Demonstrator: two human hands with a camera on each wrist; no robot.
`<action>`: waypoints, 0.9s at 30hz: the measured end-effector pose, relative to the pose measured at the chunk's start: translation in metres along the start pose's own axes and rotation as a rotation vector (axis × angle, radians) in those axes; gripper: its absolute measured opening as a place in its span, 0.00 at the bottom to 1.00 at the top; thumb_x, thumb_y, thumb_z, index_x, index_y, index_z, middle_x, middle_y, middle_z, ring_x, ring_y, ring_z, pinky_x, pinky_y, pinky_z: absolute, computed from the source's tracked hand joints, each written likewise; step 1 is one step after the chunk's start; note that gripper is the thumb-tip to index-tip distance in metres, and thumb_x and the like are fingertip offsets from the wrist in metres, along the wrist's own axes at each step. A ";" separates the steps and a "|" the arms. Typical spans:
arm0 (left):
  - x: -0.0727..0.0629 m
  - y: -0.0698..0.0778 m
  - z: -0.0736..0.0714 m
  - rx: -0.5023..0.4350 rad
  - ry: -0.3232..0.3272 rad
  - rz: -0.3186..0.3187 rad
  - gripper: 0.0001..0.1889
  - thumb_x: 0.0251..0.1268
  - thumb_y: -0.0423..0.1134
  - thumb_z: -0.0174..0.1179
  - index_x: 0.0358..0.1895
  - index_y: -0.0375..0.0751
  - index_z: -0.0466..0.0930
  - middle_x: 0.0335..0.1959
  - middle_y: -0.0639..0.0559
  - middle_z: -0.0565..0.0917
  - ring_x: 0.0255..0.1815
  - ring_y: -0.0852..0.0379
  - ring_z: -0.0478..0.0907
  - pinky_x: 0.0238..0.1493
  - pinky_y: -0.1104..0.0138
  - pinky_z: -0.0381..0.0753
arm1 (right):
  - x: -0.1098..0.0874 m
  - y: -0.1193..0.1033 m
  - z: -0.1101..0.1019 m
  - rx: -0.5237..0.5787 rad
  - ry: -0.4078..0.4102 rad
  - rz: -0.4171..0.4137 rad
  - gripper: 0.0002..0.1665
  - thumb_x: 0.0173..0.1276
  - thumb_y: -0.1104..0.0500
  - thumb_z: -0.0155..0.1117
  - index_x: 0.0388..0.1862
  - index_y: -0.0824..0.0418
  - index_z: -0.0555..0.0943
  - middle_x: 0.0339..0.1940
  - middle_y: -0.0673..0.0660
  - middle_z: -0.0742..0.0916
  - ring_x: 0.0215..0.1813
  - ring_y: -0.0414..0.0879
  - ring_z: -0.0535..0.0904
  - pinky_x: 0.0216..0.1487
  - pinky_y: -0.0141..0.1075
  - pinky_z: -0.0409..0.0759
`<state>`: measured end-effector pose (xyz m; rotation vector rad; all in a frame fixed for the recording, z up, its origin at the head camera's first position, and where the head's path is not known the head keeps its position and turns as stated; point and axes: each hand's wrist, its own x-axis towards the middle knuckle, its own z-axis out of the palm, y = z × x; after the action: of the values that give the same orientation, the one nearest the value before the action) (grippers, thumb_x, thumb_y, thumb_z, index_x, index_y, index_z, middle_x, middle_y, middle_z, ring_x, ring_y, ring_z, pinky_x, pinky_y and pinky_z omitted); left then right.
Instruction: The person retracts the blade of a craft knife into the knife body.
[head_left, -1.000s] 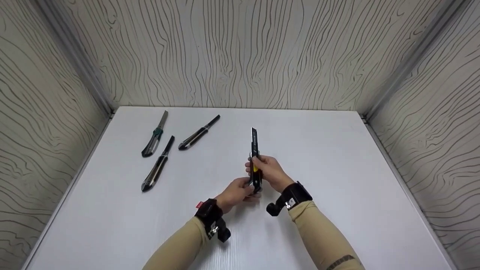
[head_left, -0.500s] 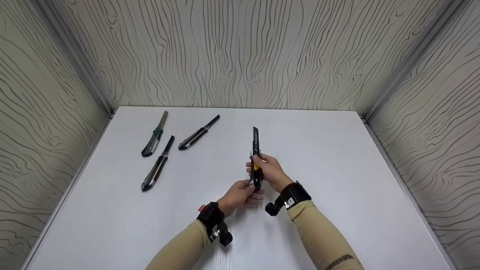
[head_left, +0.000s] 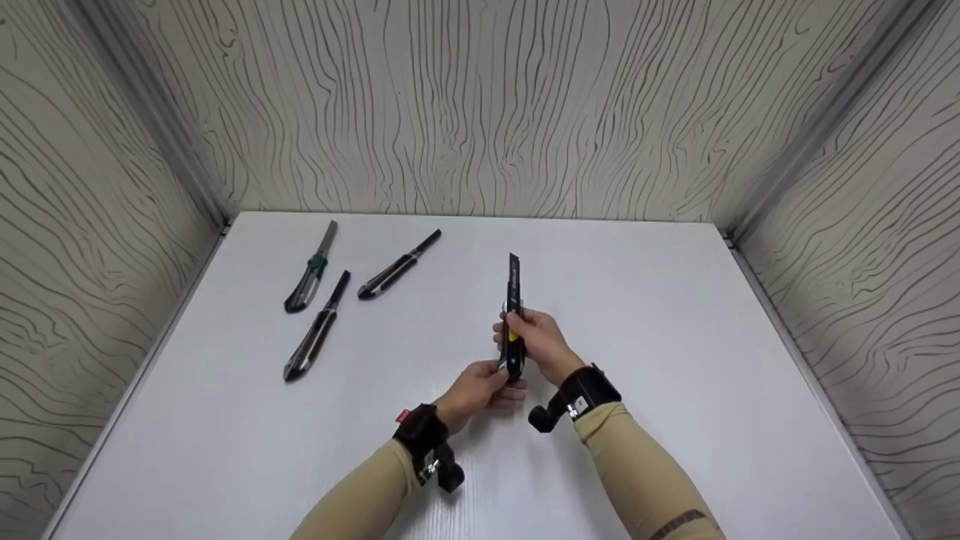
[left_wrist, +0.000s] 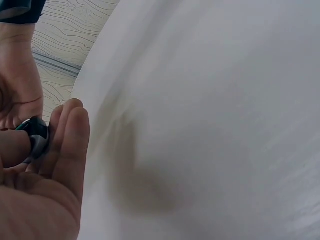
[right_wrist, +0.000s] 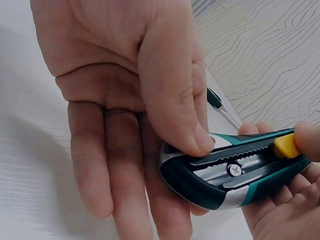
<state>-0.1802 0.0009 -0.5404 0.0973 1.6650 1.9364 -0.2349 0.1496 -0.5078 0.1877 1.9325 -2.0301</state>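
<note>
A utility knife [head_left: 514,292] with a dark blade extended points away from me, held up in both hands. Its green-and-black handle [right_wrist: 220,187] and yellow slider [right_wrist: 286,146] show in the right wrist view. My right hand [head_left: 546,345] grips the handle's middle, thumb on the slider. At the butt end, my left hand [head_left: 476,390] pinches the handle between thumb and index finger, its other fingers stretched out below. In the left wrist view the butt end [left_wrist: 37,135] peeks out past the left thumb; the blade is hidden there.
Three more utility knives lie on the white table [head_left: 675,360], left of my hands: a green one [head_left: 306,283] at far left, a dark one [head_left: 310,345] nearer me, another dark one [head_left: 390,275] further right. Wood-patterned walls [head_left: 465,112] border the table.
From one second ago to half a second ago, the knife turned slightly upright and the left hand's lower fingers spread further out. Since then both hands have stayed almost still.
</note>
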 end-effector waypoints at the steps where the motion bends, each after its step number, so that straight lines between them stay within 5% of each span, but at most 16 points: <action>1: 0.000 0.000 0.000 0.001 -0.001 0.005 0.17 0.78 0.33 0.42 0.59 0.26 0.70 0.51 0.33 0.83 0.52 0.43 0.84 0.54 0.57 0.84 | 0.000 0.000 0.000 -0.002 0.001 -0.002 0.17 0.77 0.57 0.51 0.55 0.67 0.76 0.44 0.58 0.86 0.44 0.46 0.84 0.51 0.38 0.84; 27: 0.000 -0.002 0.002 0.013 0.009 0.002 0.16 0.77 0.33 0.41 0.58 0.26 0.71 0.49 0.34 0.84 0.49 0.45 0.85 0.54 0.57 0.84 | -0.001 0.001 -0.001 -0.048 -0.035 0.000 0.23 0.77 0.59 0.50 0.65 0.70 0.70 0.51 0.61 0.85 0.47 0.45 0.85 0.55 0.39 0.83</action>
<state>-0.1784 0.0027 -0.5412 0.0959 1.6842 1.9305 -0.2336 0.1505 -0.5083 0.1401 1.9575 -1.9717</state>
